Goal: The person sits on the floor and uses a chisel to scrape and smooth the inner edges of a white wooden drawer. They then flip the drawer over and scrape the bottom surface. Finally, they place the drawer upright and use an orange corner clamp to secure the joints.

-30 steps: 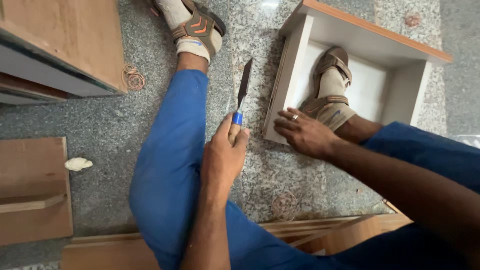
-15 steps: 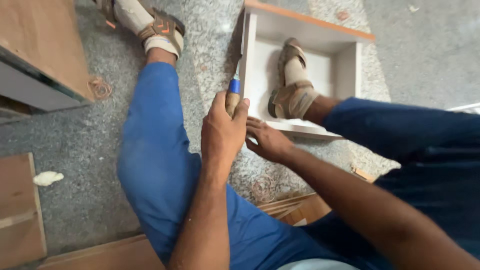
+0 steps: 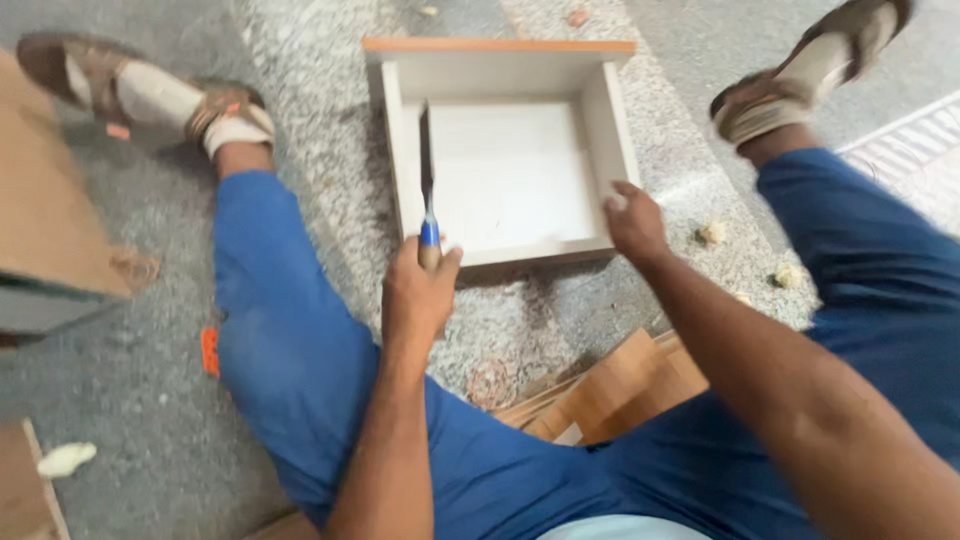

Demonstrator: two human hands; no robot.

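Beside one white drawer box (image 3: 505,175) on the floor, the left hand (image 3: 418,292) grips one blue-collared chisel (image 3: 427,190); the right hand (image 3: 633,222), loosely open, touches its near right corner.

The single head-worn camera looked steeply down from above the seated person, facing forward over both legs to the stone floor (image 3: 330,200). It sat close, with the left hand (image 3: 418,295) near centre and the white drawer box (image 3: 505,60) just beyond.
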